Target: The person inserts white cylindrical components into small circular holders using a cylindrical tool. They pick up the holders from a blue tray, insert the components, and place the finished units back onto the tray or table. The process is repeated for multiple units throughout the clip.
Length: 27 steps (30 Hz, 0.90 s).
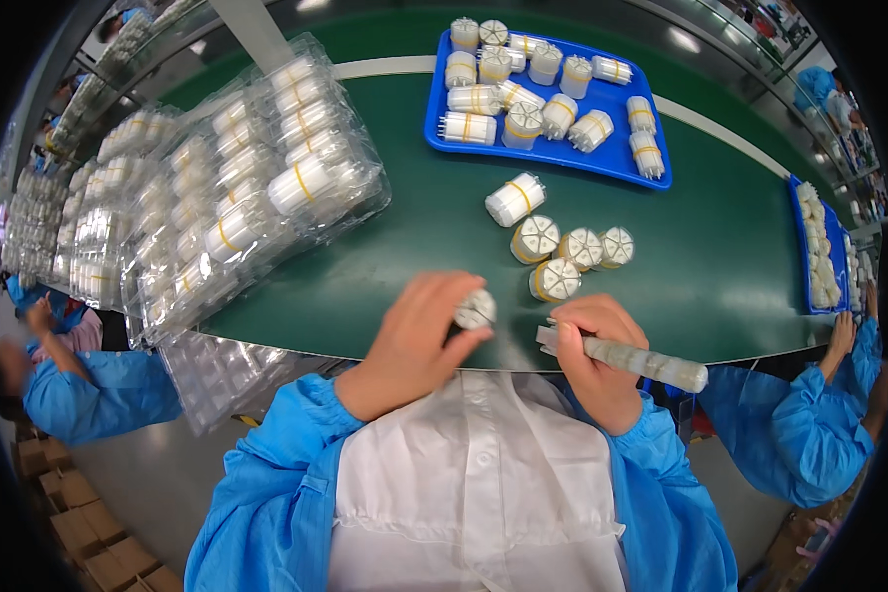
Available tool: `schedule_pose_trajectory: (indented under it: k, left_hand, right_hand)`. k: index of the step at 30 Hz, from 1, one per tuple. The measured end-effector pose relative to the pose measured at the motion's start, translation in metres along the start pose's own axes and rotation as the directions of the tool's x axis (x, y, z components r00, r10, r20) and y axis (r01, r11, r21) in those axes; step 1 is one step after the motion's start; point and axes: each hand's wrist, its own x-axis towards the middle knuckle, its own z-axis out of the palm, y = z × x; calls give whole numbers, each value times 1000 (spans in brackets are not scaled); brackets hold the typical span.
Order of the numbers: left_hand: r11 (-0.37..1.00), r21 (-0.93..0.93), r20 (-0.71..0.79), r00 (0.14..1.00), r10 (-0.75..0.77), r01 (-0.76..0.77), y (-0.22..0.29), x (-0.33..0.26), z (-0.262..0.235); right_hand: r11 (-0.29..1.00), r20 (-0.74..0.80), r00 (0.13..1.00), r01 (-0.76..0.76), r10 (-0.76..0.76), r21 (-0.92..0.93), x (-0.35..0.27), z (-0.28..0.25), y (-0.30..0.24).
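Note:
My left hand [419, 331] is closed around a short white cylinder [476, 310] near the table's front edge. The cylinder's round end, split into wedge-like segments, faces up. In my right hand [604, 355] is a stick-shaped hand tool with a thick, pale wrapped handle [651, 363]. Its flat, light tip [548, 338] points left toward the cylinder, apart from it. Just beyond my hands stand several like cylinders with yellow bands, among them a near one [555, 280]. Another cylinder [515, 199] lies on its side behind them.
A blue tray [553, 158] of banded cylinders lies at the back. Stacked clear plastic trays [365, 187] of cylinders fill the left, some overhanging the green table [395, 257]. Co-workers in blue sleeves [109, 395] sit at both sides. Another blue tray [839, 232] is at far right.

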Motion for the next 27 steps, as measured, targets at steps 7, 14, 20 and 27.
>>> schedule_pose_trajectory:
  k: [7, 14, 20, 27]
  left_hand:
    - [955, 190, -290, 942, -169, 230, -35, -23, -53]
    - [971, 121, -355, 923, -149, 204, -17, -40, -69]
    - [882, 383, -742, 660, 117, 274, -28, -58, -152]
    - [587, 702, -465, 884, -51, 403, -45, -72, -190]
  right_hand:
    - [999, 29, 999, -32, 33, -22, -8, 3, 2]
    - [999, 74, 997, -14, 16, -31, -6, 5, 1]
    - [999, 83, 996, 17, -13, -50, -6, 7, 1]
    - [999, 92, 996, 5, -2, -38, -7, 7, -2]
